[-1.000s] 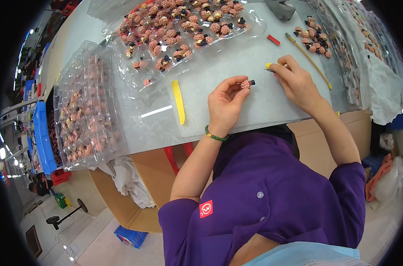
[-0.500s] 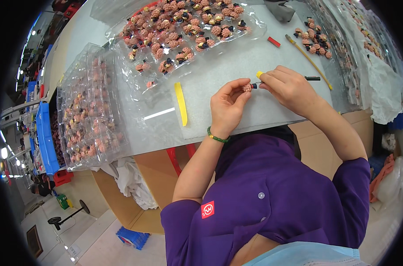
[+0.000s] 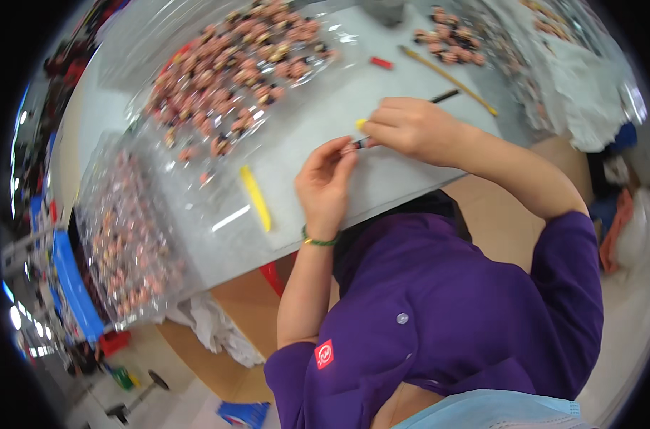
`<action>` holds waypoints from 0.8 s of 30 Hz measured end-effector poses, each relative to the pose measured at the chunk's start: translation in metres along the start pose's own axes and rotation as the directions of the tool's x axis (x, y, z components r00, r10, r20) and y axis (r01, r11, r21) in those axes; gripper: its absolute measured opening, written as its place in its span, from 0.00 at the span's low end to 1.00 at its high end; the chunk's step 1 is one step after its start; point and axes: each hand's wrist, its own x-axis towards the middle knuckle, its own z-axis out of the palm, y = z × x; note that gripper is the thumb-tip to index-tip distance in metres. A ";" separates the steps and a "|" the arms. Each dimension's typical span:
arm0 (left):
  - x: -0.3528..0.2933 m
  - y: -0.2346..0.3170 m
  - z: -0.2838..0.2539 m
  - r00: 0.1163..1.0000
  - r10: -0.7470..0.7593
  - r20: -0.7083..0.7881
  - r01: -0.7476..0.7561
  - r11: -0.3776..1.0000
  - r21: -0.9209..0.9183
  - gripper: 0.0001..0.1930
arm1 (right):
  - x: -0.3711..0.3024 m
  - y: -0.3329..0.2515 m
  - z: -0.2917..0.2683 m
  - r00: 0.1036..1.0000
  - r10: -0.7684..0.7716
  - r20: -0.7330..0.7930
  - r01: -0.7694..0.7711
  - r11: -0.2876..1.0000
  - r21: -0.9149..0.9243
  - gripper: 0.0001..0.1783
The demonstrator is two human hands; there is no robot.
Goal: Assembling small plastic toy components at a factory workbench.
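Note:
My left hand (image 3: pixel 323 187) pinches a small pink knobbly figurine (image 3: pixel 349 148) with a dark part, held above the table's near edge. Closed round a thin black pen-like tool (image 3: pixel 446 96), my right hand (image 3: pixel 407 132) meets it from the right. The tool's rear end sticks out behind the knuckles; its tip is blurred near the figurine. A small yellow patch (image 3: pixel 361 124) shows at the right fingertips; I cannot tell whether it is worn or held. Left of my hands lies a curved yellow strip (image 3: pixel 255 199).
Clear plastic trays of similar figurines (image 3: pixel 232 79) spread over the far side, with another stack (image 3: pixel 128 243) at left. A loose figurine pile (image 3: pixel 450 37), a red block (image 3: pixel 381 63) and a yellowish stick (image 3: pixel 450 80) lie beyond my right hand. A blue crate (image 3: pixel 78 286) is far left.
The whole view has swung and blurred, so table and hands appear shifted left. Both hands keep their hold on the figurine and the tool.

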 end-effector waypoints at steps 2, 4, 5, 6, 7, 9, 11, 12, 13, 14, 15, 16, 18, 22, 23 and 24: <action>-0.002 0.001 -0.002 1.000 0.013 -0.010 -0.012 0.999 0.044 0.11 | 0.005 0.000 0.002 0.999 -0.032 -0.044 0.032 0.999 0.011 0.12; -0.002 0.003 -0.001 1.000 0.000 0.000 0.000 0.999 0.039 0.11 | 0.006 0.002 0.003 0.997 -0.059 -0.042 0.058 0.998 -0.031 0.10; -0.002 0.003 0.001 0.999 -0.001 -0.041 0.004 0.998 0.055 0.11 | 0.005 0.002 0.000 0.999 -0.037 -0.034 0.035 0.998 -0.054 0.10; -0.002 0.004 0.001 1.000 -0.001 -0.021 0.002 0.999 0.047 0.11 | 0.005 0.001 0.000 0.999 -0.029 -0.013 0.029 0.998 -0.059 0.07; -0.002 0.004 0.001 1.000 -0.001 -0.021 0.002 0.999 0.046 0.11 | 0.005 0.000 -0.002 1.000 -0.024 0.008 0.024 0.998 -0.061 0.05; -0.001 0.004 0.003 1.000 0.001 -0.020 0.000 0.999 0.045 0.12 | 0.003 0.000 -0.004 1.000 -0.006 0.013 0.007 0.998 -0.062 0.05; -0.001 0.004 0.003 1.000 0.002 -0.025 -0.001 0.999 0.050 0.12 | 0.002 0.000 -0.003 1.000 -0.010 0.023 0.012 0.998 -0.066 0.05; -0.002 0.003 0.003 1.000 0.003 -0.027 -0.001 0.999 0.051 0.12 | 0.002 0.000 -0.002 1.000 -0.012 0.022 0.013 0.998 -0.065 0.05; -0.002 0.003 0.003 1.000 0.002 -0.023 -0.001 0.999 0.045 0.12 | 0.002 0.001 -0.001 1.000 -0.022 0.013 0.023 0.998 -0.064 0.05; -0.002 0.003 0.003 1.000 0.000 -0.018 0.000 0.999 0.040 0.12 | 0.002 0.001 -0.001 1.000 -0.031 0.004 0.031 0.997 -0.064 0.05; -0.002 0.003 0.003 1.000 0.001 -0.021 0.000 0.999 0.041 0.12 | 0.002 0.000 0.000 0.999 -0.034 0.003 0.034 0.997 -0.062 0.05; -0.002 0.003 0.003 1.000 0.003 -0.019 -0.003 0.999 0.041 0.12 | 0.002 0.000 0.000 0.999 -0.033 0.002 0.033 0.998 -0.062 0.05; -0.003 0.002 0.003 1.000 0.006 -0.020 -0.005 0.999 0.042 0.12 | 0.002 0.000 0.000 0.999 -0.034 0.001 0.034 0.998 -0.061 0.05; -0.003 0.002 0.003 1.000 -0.001 -0.021 0.002 0.999 0.035 0.12 | 0.001 0.002 0.003 0.999 -0.052 -0.006 0.051 0.996 -0.078 0.07; -0.003 0.002 0.003 1.000 -0.003 -0.022 0.003 0.999 0.032 0.12 | 0.001 0.002 0.003 0.998 -0.063 -0.027 0.061 0.995 -0.085 0.09; -0.002 0.002 0.003 1.000 -0.002 -0.023 0.003 1.000 0.031 0.12 | 0.001 0.002 0.003 0.998 -0.064 -0.027 0.061 0.995 -0.084 0.09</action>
